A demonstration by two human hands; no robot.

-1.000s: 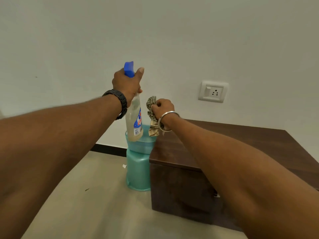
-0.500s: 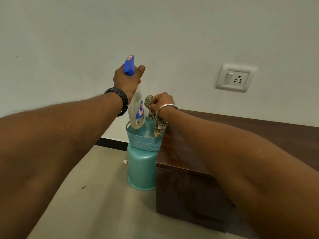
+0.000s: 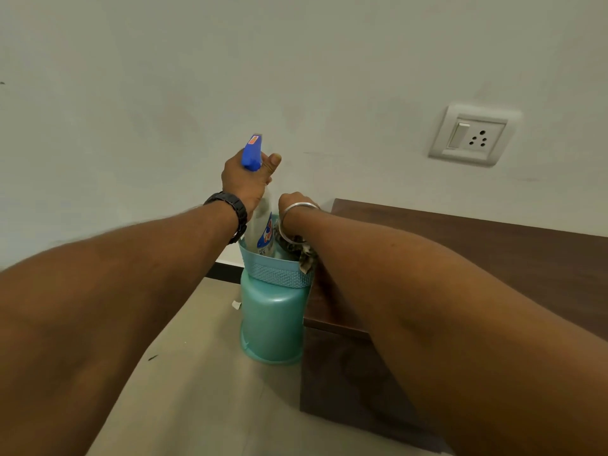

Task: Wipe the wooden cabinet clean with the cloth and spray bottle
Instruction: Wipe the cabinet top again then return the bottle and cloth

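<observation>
My left hand (image 3: 245, 179) grips the neck of a clear spray bottle (image 3: 263, 230) with a blue trigger head. The bottle's base is down inside a teal basket (image 3: 278, 274). My right hand (image 3: 294, 204), with a metal bangle on the wrist, holds a patterned cloth (image 3: 304, 253) that hangs into the basket and over its right rim; its fingers are mostly hidden behind the wrist. The dark wooden cabinet (image 3: 477, 255) stands directly right of the basket, under my right forearm.
The basket sits on an upturned teal plastic stool (image 3: 271, 327) on the beige floor (image 3: 197, 390). A white wall socket (image 3: 473, 134) is on the wall above the cabinet. A small scrap (image 3: 236, 304) lies on the floor by the stool.
Both hands have come down: the bottle's base and the cloth have sunk into the basket. The view has moved closer and shifted left.
</observation>
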